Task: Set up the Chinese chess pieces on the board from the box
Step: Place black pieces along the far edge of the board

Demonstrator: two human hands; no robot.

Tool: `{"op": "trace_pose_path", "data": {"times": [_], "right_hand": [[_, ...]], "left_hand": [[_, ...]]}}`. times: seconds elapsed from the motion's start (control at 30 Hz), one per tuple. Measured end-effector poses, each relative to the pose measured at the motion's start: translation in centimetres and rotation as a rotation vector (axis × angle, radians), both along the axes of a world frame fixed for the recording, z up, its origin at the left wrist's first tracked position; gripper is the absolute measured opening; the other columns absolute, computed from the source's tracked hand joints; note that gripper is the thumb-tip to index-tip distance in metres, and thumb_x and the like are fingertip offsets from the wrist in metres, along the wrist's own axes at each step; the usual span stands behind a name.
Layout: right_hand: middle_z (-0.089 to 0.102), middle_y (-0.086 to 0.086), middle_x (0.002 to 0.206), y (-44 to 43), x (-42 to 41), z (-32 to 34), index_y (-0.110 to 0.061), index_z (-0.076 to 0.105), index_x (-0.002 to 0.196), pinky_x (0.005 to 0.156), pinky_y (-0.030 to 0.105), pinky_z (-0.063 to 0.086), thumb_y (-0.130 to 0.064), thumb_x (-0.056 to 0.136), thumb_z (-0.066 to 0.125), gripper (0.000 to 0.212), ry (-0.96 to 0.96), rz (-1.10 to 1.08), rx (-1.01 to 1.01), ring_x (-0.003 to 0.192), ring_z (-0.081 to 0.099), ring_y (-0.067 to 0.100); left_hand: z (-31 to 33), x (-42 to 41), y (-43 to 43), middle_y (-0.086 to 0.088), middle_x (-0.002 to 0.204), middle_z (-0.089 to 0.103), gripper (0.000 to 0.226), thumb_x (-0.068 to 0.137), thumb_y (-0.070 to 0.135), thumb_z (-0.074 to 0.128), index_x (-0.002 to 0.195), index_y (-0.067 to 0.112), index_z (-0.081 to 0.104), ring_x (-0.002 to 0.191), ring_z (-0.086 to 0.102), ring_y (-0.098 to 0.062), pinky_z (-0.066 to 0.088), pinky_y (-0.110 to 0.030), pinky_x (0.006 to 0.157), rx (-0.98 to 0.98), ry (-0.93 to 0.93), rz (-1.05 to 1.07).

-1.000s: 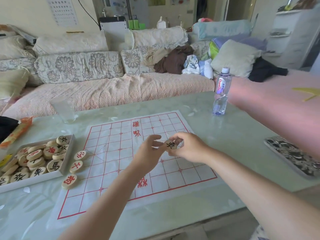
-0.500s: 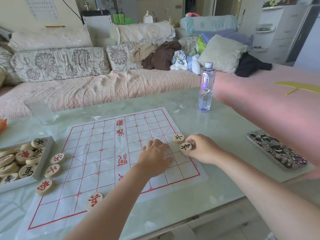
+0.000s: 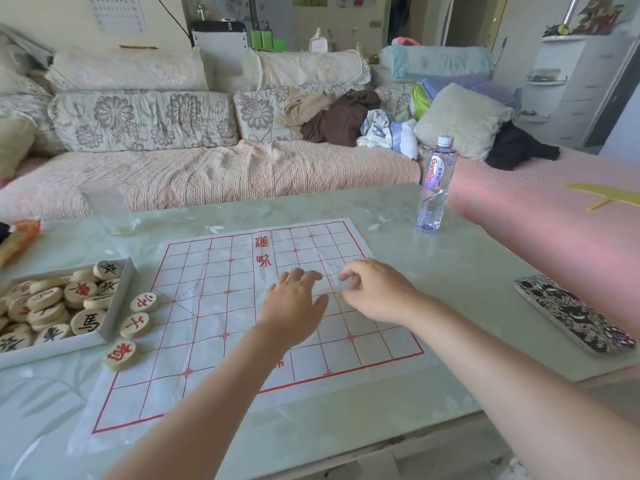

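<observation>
Early going here: three red pieces (image 3: pixel 135 324) sit in a row at the left edge of the board (image 3: pixel 214 327), just beside the box (image 3: pixel 119 299), and the box holds a whole heap of pieces (image 3: pixel 86 322) yet to go out. What I can see of the grid is bare. My left hand (image 3: pixel 294 303) is palm-down over the middle, fingers loose, holding nothing. My right hand (image 3: pixel 375 294) curls over the right side, and whether it pinches a piece I can't tell

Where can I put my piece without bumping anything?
The white paper board with red lines is bare in its far left and near left corners. Crowded: its left edge, where three round wooden pieces sit by the white box, and the middle under the left hand and right hand.
</observation>
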State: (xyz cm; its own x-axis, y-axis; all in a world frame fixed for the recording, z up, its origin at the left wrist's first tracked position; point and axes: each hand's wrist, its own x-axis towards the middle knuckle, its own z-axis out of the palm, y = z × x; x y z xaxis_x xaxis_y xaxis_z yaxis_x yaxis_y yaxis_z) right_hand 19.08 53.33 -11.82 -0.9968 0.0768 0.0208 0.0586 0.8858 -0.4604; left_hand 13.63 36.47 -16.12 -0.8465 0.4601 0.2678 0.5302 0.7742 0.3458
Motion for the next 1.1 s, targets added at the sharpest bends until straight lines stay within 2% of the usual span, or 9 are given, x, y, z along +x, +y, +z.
{"op": "trace_pose_path", "data": {"times": [0.17, 0.33, 0.47, 0.63, 0.73, 0.83, 0.93, 1.0, 1.1], "right_hand": [[0.061, -0.013, 0.104, -7.1, -2.4, 0.6, -0.029, 0.062, 0.118, 0.070, 0.020, 0.041, -0.033, 0.093, 0.058, 0.026, -0.011, 0.109, -0.171, 0.089, 0.056, 0.004], [0.064, -0.009, 0.104, -15.5, -5.5, 0.4, -0.028, 0.062, 0.117, 0.064, 0.019, 0.043, -0.026, 0.093, 0.058, 0.024, -0.018, 0.213, -0.254, 0.080, 0.059, 0.010], [0.065, -0.005, 0.111, -22.9, -8.5, 0.3, -0.024, 0.063, 0.122, 0.076, 0.021, 0.041, -0.025, 0.093, 0.060, 0.029, -0.022, 0.347, -0.192, 0.100, 0.058, 0.014], [0.062, -0.005, 0.115, -30.4, -11.8, 0.3, -0.024, 0.062, 0.123, 0.083, 0.026, 0.042, -0.023, 0.093, 0.059, 0.030, 0.001, 0.457, -0.110, 0.101, 0.056, 0.015], [0.059, -0.003, 0.120, -33.6, -13.7, 0.0, -0.025, 0.061, 0.125, 0.090, 0.030, 0.046, -0.023, 0.092, 0.058, 0.033, -0.002, 0.492, -0.032, 0.105, 0.055, 0.016], [0.054, 0.001, 0.130, -36.0, -15.5, -0.5, -0.029, 0.057, 0.126, 0.099, 0.038, 0.047, -0.031, 0.093, 0.059, 0.034, -0.024, 0.505, 0.081, 0.117, 0.055, 0.022], [0.048, 0.002, 0.139, -37.1, -16.9, -0.6, -0.029, 0.054, 0.132, 0.102, 0.036, 0.043, -0.021, 0.092, 0.053, 0.041, -0.089, 0.502, 0.175, 0.125, 0.050, 0.023], [0.049, 0.002, 0.139, -37.6, -17.6, -0.7, -0.028, 0.054, 0.131, 0.102, 0.036, 0.043, -0.021, 0.092, 0.053, 0.040, -0.090, 0.506, 0.218, 0.126, 0.049, 0.023], [0.052, -0.002, 0.134, -38.0, -18.4, -1.4, -0.030, 0.055, 0.126, 0.100, 0.037, 0.045, -0.029, 0.093, 0.055, 0.033, -0.085, 0.516, 0.256, 0.123, 0.051, 0.021]], "left_hand": [[2.1, -1.7, -8.5, 0.009, 0.114, 0.062, 0.037, 0.093, 0.040, 0.048, 0.129, 0.027, 0.050, 0.105, 0.056, -0.016, 0.045, -0.033, 0.082, 0.008, 0.013, 0.143], [2.9, -3.6, -18.5, 0.009, 0.108, 0.063, 0.032, 0.092, 0.035, 0.049, 0.123, 0.027, 0.054, 0.095, 0.059, -0.017, 0.044, -0.029, 0.074, 0.078, -0.080, 0.321], [3.6, -4.8, -24.9, 0.004, 0.106, 0.066, 0.030, 0.091, 0.032, 0.049, 0.119, 0.026, 0.058, 0.087, 0.059, -0.018, 0.048, -0.030, 0.072, 0.152, -0.099, 0.442], [3.4, -5.3, -31.2, 0.000, 0.112, 0.065, 0.031, 0.090, 0.024, 0.047, 0.117, 0.024, 0.061, 0.099, 0.060, -0.025, 0.049, -0.033, 0.074, 0.099, -0.072, 0.528], [2.6, -5.7, -34.1, 0.004, 0.104, 0.064, 0.024, 0.085, 0.024, 0.051, 0.104, 0.025, 0.066, 0.098, 0.059, -0.024, 0.051, -0.034, 0.075, 0.110, -0.115, 0.558], [1.8, -5.9, -35.7, 0.002, 0.098, 0.066, 0.019, 0.085, 0.024, 0.055, 0.098, 0.025, 0.068, 0.093, 0.059, -0.024, 0.052, -0.039, 0.077, 0.110, -0.125, 0.527], [1.2, -6.1, -36.2, 0.002, 0.100, 0.067, 0.018, 0.088, 0.026, 0.056, 0.100, 0.023, 0.070, 0.094, 0.059, -0.022, 0.051, -0.036, 0.079, 0.104, -0.133, 0.478], [0.8, -6.2, -35.9, 0.002, 0.098, 0.066, 0.021, 0.089, 0.035, 0.056, 0.099, 0.024, 0.071, 0.095, 0.058, -0.022, 0.050, -0.034, 0.076, 0.089, -0.124, 0.472], [0.2, -6.5, -34.9, -0.002, 0.105, 0.062, 0.023, 0.089, 0.040, 0.054, 0.102, 0.030, 0.070, 0.110, 0.051, -0.025, 0.048, -0.035, 0.080, 0.052, -0.085, 0.495]]}}
